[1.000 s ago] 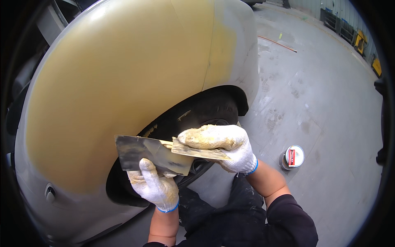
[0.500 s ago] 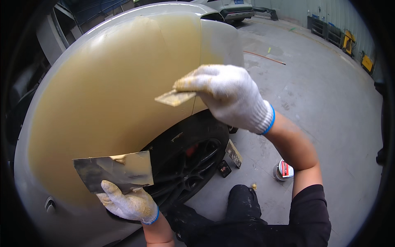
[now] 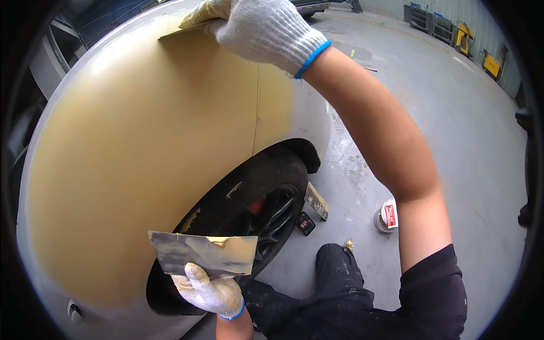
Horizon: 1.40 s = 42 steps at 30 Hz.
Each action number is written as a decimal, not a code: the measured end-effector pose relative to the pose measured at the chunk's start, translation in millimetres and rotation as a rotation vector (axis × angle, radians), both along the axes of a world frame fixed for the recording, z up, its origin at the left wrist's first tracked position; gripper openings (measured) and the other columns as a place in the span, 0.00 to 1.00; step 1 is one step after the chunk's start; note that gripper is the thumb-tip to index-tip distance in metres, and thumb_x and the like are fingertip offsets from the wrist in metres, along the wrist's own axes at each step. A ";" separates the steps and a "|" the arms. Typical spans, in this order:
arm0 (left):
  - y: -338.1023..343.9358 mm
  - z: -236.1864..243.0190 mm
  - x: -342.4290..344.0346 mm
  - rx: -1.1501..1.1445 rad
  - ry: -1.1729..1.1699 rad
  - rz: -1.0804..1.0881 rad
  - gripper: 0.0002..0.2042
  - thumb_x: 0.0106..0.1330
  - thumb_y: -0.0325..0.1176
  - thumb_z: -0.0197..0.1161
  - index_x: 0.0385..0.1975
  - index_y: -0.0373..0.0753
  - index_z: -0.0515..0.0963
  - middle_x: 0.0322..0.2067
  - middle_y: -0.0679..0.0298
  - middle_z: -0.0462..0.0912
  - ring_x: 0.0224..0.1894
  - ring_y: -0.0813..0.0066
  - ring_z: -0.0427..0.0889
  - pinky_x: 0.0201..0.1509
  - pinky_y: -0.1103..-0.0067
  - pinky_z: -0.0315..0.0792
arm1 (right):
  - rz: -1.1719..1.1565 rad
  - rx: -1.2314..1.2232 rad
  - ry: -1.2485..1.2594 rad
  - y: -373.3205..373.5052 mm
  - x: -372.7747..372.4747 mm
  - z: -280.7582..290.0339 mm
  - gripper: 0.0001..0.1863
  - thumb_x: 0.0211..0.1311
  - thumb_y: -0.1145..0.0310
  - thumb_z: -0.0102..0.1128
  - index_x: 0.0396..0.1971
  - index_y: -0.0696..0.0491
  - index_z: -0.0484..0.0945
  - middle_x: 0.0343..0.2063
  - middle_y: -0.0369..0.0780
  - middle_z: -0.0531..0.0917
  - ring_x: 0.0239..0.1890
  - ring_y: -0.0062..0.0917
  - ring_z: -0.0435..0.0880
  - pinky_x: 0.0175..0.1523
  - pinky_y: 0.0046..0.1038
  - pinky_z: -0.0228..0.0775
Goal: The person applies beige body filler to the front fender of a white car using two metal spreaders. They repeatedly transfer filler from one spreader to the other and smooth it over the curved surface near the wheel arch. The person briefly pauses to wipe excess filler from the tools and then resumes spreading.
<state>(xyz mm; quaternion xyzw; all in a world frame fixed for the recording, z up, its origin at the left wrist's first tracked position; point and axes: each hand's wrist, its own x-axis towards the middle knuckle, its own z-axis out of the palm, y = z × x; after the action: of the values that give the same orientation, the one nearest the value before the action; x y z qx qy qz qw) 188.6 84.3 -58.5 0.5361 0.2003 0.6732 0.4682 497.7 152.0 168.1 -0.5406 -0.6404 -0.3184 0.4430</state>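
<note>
Spreader (image 3: 184, 30), gripped by the right hand (image 3: 255, 28) at upper left, likely needed even pressure along the panel (image 3: 141, 153), while the left hand (image 3: 208, 292) grasped the plate (image 3: 195, 253), lower centre.

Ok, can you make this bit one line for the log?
left hand: holds smeared plate | right hand: holds scraper at upper car panel | rest: dark wheel, can on floor

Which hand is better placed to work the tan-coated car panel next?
Likely the right hand, holding a flat tan-smeared spreader up at the car panel; the left hand holds a grey rectangular plate lower.
</note>
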 end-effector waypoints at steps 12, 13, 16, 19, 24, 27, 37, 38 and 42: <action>16.7 -27.0 -23.9 -0.038 0.103 0.079 0.24 0.82 0.48 0.59 0.58 0.29 0.73 0.46 0.55 0.82 0.47 0.72 0.83 0.51 0.74 0.81 | 0.104 0.316 0.065 -18.4 -92.6 -234.2 0.18 0.49 0.79 0.68 0.42 0.49 0.92 0.44 0.37 0.93 0.50 0.37 0.93 0.57 0.40 0.86; 16.7 -28.5 -24.3 -0.040 0.099 0.082 0.24 0.83 0.48 0.58 0.58 0.29 0.73 0.46 0.55 0.82 0.47 0.72 0.83 0.51 0.74 0.81 | 0.130 0.341 0.054 -13.8 -98.4 -255.4 0.19 0.48 0.77 0.69 0.43 0.48 0.92 0.44 0.35 0.93 0.50 0.37 0.93 0.58 0.41 0.86; 12.1 -32.1 -20.3 -0.074 0.090 0.124 0.23 0.84 0.48 0.56 0.57 0.29 0.73 0.48 0.55 0.82 0.49 0.73 0.83 0.52 0.74 0.81 | 0.176 0.281 0.070 -11.3 -109.1 -296.7 0.23 0.47 0.74 0.70 0.47 0.46 0.91 0.45 0.35 0.92 0.53 0.37 0.91 0.60 0.43 0.85; 8.5 -32.9 -5.5 -0.082 0.049 0.074 0.24 0.84 0.49 0.55 0.61 0.31 0.71 0.51 0.56 0.80 0.50 0.73 0.82 0.54 0.73 0.82 | 0.203 0.369 0.328 -40.3 -113.5 -297.8 0.18 0.54 0.77 0.71 0.47 0.52 0.90 0.47 0.40 0.92 0.55 0.37 0.91 0.64 0.43 0.82; 5.0 -41.9 26.9 -0.130 0.061 0.021 0.19 0.85 0.41 0.57 0.64 0.33 0.71 0.53 0.58 0.80 0.52 0.72 0.82 0.57 0.73 0.80 | 1.060 -0.215 0.972 -111.3 -102.0 -264.0 0.14 0.66 0.75 0.73 0.51 0.61 0.89 0.51 0.48 0.92 0.58 0.38 0.90 0.67 0.41 0.79; 0.7 -42.2 25.4 -0.069 -0.073 0.038 0.18 0.85 0.42 0.57 0.62 0.34 0.72 0.52 0.60 0.81 0.51 0.75 0.82 0.57 0.75 0.79 | 0.754 -0.321 0.442 -129.5 -63.3 -251.5 0.16 0.61 0.81 0.71 0.49 0.56 0.91 0.49 0.44 0.93 0.52 0.36 0.93 0.58 0.35 0.83; -9.9 -31.7 7.2 0.028 -0.096 0.056 0.31 0.75 0.51 0.70 0.61 0.28 0.70 0.41 0.59 0.82 0.41 0.77 0.84 0.42 0.82 0.83 | 0.081 0.240 -0.058 2.2 8.6 18.2 0.15 0.65 0.75 0.62 0.46 0.50 0.93 0.38 0.47 0.93 0.42 0.38 0.93 0.48 0.36 0.86; -10.5 -29.7 7.0 0.021 -0.087 0.040 0.31 0.75 0.51 0.71 0.61 0.28 0.70 0.41 0.59 0.82 0.41 0.77 0.84 0.43 0.81 0.83 | 0.075 0.240 -0.141 23.8 11.8 46.6 0.15 0.63 0.76 0.60 0.44 0.50 0.93 0.38 0.48 0.92 0.43 0.38 0.92 0.49 0.36 0.85; -8.0 -26.3 4.0 0.011 -0.096 -0.015 0.31 0.75 0.51 0.71 0.60 0.28 0.70 0.41 0.59 0.82 0.40 0.76 0.84 0.43 0.80 0.82 | 0.124 0.132 -0.116 69.2 7.8 102.2 0.16 0.60 0.78 0.56 0.37 0.51 0.93 0.37 0.50 0.91 0.44 0.42 0.91 0.52 0.38 0.83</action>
<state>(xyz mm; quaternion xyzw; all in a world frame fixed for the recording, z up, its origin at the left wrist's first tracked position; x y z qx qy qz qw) 192.6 76.4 -84.8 0.5073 0.1700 0.6957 0.4793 505.6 221.2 270.4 -0.4504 -0.6747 -0.3627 0.4587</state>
